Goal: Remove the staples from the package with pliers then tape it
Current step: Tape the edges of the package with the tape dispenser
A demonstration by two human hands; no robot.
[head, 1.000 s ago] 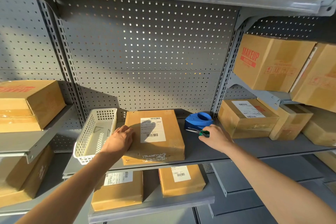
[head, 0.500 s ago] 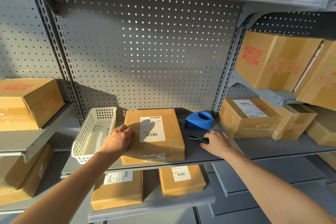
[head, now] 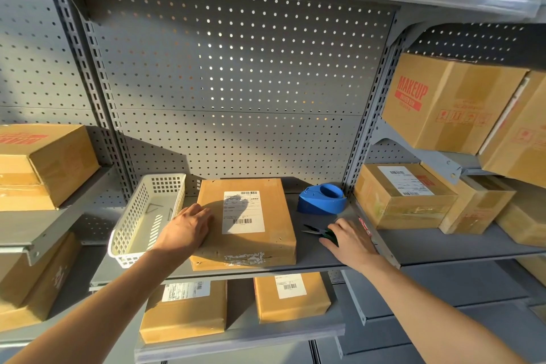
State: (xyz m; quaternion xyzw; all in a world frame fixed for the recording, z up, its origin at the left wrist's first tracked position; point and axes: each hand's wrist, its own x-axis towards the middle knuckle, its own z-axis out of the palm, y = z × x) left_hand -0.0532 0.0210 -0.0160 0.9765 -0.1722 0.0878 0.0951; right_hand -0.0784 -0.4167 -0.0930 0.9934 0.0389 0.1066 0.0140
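We see the package flat on the grey shelf, between a white basket and a blue tape dispenser. Left hand rests flat on its left edge, fingers straight. Right hand covers the green-handled pliers; grip unclear.

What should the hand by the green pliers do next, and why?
Probably curl the right hand around the pliers and lift them. They lie on the shelf with that hand on their green handles, apparently not gripping. The left hand rests flat on the package, steadying it for pulling staples.
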